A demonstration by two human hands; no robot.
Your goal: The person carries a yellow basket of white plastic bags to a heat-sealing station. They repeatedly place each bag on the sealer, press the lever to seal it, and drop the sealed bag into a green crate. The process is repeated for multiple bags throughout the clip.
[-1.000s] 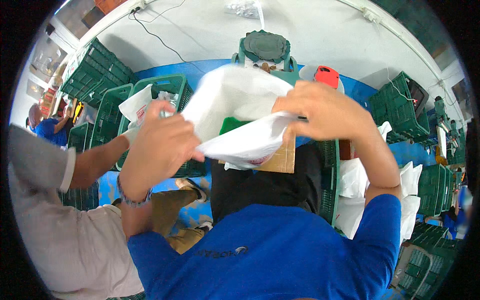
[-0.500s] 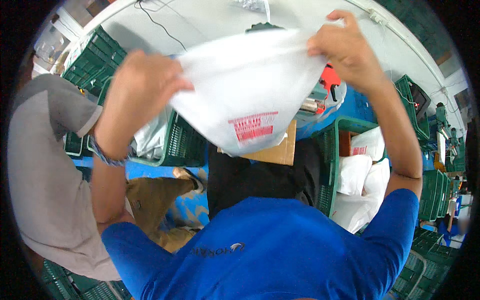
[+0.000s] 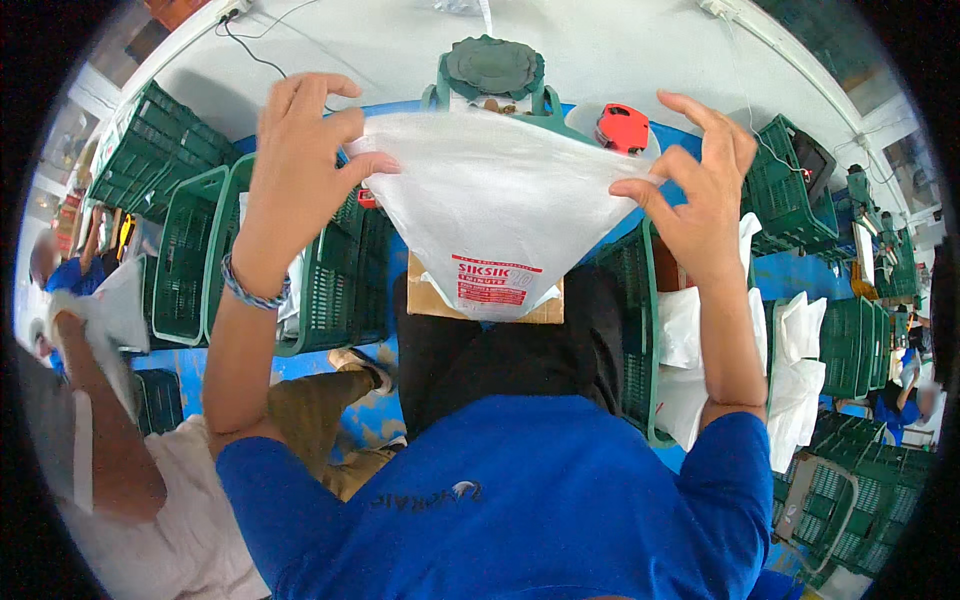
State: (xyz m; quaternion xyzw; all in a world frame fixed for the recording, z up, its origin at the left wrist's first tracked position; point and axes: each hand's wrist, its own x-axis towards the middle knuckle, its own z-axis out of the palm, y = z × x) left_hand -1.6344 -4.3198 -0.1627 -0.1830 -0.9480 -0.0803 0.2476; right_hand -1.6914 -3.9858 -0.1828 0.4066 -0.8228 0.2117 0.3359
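A white plastic bag [image 3: 500,200] with red print near its bottom hangs stretched between my two hands. My left hand [image 3: 312,140] pinches its upper left corner between thumb and fingers. At the upper right corner my right hand [image 3: 695,180] pinches the bag too, with its other fingers raised and spread. Behind the bag's lower end a cardboard box [image 3: 430,292] lies across my lap, partly hidden. Beyond the bag's top edge stands a green scale-like device [image 3: 495,68].
A red tool [image 3: 622,128] lies beyond my right hand. Green crates stand on both sides; the right crate [image 3: 645,350] holds white bags [image 3: 680,330]. At the left another person's arm [image 3: 110,420] is close by. More crates [image 3: 165,150] stand at the far left.
The bag and my hands have come lower and nearer, uncovering the green device and the red tool. My right hand's fingers have spread more. The person at the left has shifted.
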